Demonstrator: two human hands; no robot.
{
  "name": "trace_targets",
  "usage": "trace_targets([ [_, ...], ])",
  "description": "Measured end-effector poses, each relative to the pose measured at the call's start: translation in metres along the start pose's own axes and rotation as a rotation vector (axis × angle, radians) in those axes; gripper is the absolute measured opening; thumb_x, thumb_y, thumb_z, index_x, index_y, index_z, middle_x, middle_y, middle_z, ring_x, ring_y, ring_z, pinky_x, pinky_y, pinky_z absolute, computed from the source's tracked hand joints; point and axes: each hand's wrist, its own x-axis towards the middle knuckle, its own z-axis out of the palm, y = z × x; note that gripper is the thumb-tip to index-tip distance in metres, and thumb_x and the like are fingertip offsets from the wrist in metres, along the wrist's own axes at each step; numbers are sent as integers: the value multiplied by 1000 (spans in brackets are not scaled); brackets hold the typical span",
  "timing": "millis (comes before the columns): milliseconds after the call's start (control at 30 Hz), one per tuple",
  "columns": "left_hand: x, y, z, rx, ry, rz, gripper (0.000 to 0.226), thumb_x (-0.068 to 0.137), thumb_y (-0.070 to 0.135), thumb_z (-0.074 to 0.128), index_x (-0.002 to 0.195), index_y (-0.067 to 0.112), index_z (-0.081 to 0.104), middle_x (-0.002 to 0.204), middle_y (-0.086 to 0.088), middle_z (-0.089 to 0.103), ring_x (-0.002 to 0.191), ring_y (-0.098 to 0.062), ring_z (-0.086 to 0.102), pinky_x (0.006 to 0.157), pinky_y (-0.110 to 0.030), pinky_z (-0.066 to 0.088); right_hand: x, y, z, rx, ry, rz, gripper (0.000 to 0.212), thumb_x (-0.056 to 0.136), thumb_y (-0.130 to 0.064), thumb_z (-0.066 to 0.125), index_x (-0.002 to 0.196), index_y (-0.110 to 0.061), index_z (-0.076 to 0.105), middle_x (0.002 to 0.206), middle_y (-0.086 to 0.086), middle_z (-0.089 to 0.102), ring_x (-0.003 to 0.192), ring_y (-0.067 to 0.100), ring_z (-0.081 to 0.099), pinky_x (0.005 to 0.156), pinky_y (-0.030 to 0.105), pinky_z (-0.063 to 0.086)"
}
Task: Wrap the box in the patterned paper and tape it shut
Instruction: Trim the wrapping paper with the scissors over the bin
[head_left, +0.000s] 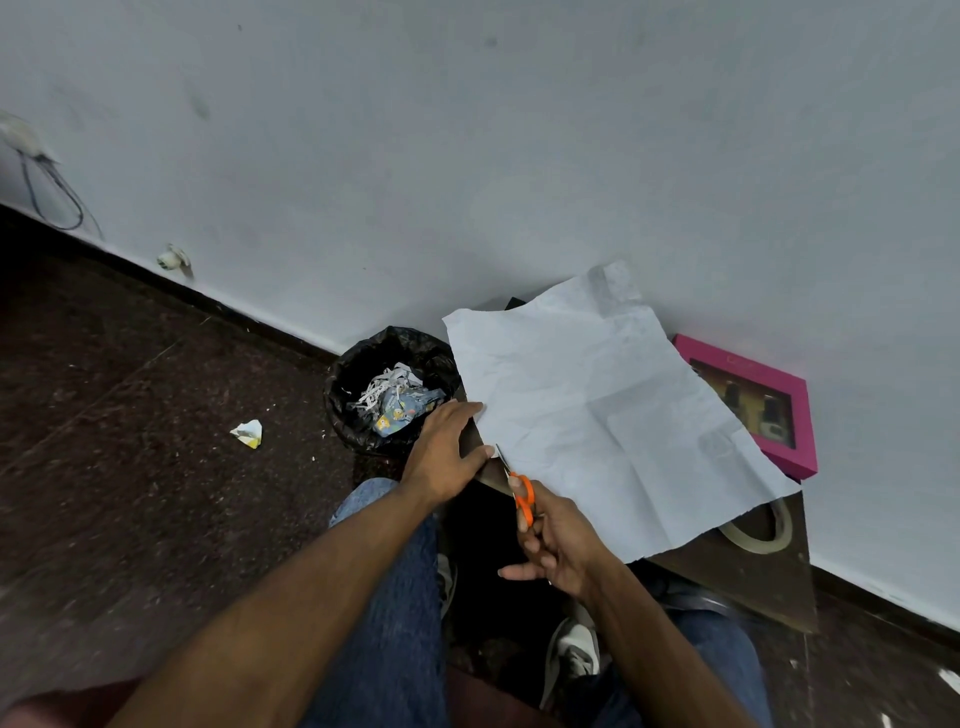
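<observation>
A large creased sheet of paper (597, 415) lies white side up on a small dark table (753, 577), its pattern hidden. My left hand (444, 449) rests at the sheet's near left edge, fingertips and thumb touching the paper. My right hand (558, 543) grips orange-handled scissors (521, 496), whose blades meet the paper's edge just beside my left thumb. A pink box (753, 402) with a clear window lies flat behind the sheet by the wall. A roll of tape (766, 530) sits on the table, partly under the paper's right corner.
A black-lined bin (363, 384) with paper scraps stands on the floor left of the table. A crumpled scrap (248, 432) lies on the dark floor. A white wall runs behind the table. My knees in jeans and my shoes are below the table's front edge.
</observation>
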Motion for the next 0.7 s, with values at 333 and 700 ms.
trace_targets([
  [333,-1,-1,0,5,-9,-6,62,88,24,73,143,14,46,148,-7,41,142,-25,27,115,-34,24,-2,-2,3,40,34,-6,45,83,-47,69,65,-9,55,47,4,35,32,10,24,67,48,60],
  [700,0,-5,0,-5,-1,36,53,85,23,74,134,11,57,141,-6,48,137,-26,36,115,-35,28,1,-7,8,68,62,-5,44,88,-46,67,66,-9,56,47,4,33,31,10,24,66,47,60],
])
